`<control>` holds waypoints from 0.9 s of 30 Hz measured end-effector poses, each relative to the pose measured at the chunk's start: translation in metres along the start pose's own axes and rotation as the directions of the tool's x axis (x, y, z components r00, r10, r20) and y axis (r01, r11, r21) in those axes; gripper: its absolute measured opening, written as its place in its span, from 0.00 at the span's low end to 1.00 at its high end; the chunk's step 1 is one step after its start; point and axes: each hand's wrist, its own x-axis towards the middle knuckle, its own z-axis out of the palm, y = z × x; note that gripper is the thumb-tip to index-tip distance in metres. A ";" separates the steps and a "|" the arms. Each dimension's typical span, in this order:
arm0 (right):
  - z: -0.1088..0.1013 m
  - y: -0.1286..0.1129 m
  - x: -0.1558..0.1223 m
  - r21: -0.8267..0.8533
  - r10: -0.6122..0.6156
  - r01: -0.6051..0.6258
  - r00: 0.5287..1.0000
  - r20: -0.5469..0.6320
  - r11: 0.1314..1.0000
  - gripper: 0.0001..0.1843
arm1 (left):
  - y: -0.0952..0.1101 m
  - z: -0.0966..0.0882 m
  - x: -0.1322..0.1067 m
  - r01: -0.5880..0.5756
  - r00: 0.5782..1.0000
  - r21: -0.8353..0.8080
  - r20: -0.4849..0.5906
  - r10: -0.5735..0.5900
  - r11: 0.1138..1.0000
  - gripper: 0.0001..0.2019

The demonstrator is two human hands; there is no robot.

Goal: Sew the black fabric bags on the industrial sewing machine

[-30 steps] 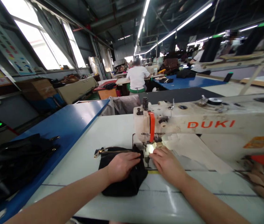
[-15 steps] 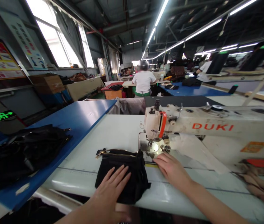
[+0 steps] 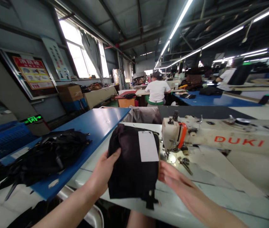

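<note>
I hold a small black fabric bag [image 3: 131,164] upright in front of me, above the white sewing table [image 3: 220,186]. A white rectangular label [image 3: 148,146] shows on its upper right. My left hand [image 3: 102,172] grips the bag's left edge, thumb on the front. My right hand [image 3: 172,179] is against the bag's right edge with fingers extended and motion-blurred. The cream DUKI sewing machine [image 3: 220,139] stands just right of the bag, its needle head [image 3: 173,136] close to the bag's top corner.
A pile of black bags and straps [image 3: 46,155] lies on the blue table [image 3: 96,123] to my left. Small scissors [image 3: 185,164] lie by the needle plate. A person in a white shirt [image 3: 157,91] sits at a far table, back turned. Another worker [image 3: 227,79] is at far right.
The black bag lay flat on the table beside the needle under my left hand; now both hands have lifted it upright, showing its white label. My view has turned left.
</note>
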 end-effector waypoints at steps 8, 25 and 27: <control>0.022 0.031 0.028 0.224 0.252 -0.232 0.966 -0.064 0.947 0.20 | -0.067 -0.032 0.014 0.229 0.973 0.097 -0.001 -0.230 0.969 0.13; 0.022 0.048 0.026 0.554 0.405 -0.279 0.907 -0.116 0.784 0.17 | -0.088 -0.015 -0.028 -0.841 0.526 0.524 0.736 0.426 0.135 0.11; 0.023 0.046 0.024 0.548 0.398 -0.281 0.911 -0.105 0.788 0.19 | -0.084 -0.015 -0.027 -0.849 0.517 0.508 0.745 0.422 0.142 0.11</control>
